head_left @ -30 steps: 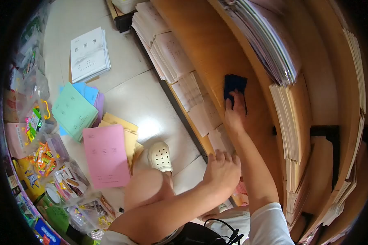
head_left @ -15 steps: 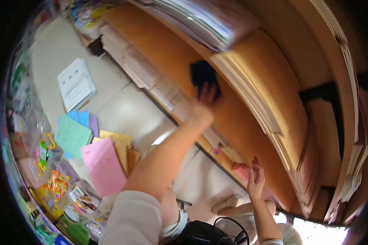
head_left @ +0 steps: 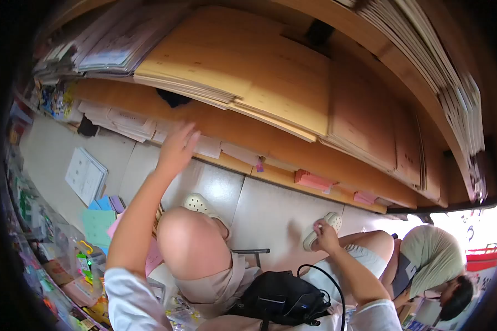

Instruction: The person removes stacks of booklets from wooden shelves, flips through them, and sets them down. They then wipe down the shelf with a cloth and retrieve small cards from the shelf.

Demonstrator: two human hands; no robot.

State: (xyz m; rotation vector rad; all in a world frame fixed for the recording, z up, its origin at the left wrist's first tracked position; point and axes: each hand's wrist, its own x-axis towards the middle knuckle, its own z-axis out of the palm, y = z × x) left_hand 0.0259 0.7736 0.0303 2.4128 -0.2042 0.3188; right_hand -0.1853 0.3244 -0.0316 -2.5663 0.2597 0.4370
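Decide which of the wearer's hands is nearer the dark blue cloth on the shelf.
Left. The left hand is just below the dark blue cloth in view, not touching it; the right hand is much farther away, by the right-foot clog.

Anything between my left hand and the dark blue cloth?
Nothing visible: only bare brown wooden shelf lies between your left hand and the dark blue cloth, though stacked tan paper booklets hide its upper part.

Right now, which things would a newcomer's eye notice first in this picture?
Probably the broad stacks of yellow-tan booklets, spread across the upper centre. Next, the left hand, held out with fingers spread in front of the lower shelf, close to a dark cloth. At far right, a bent-over person stands out against bright light.
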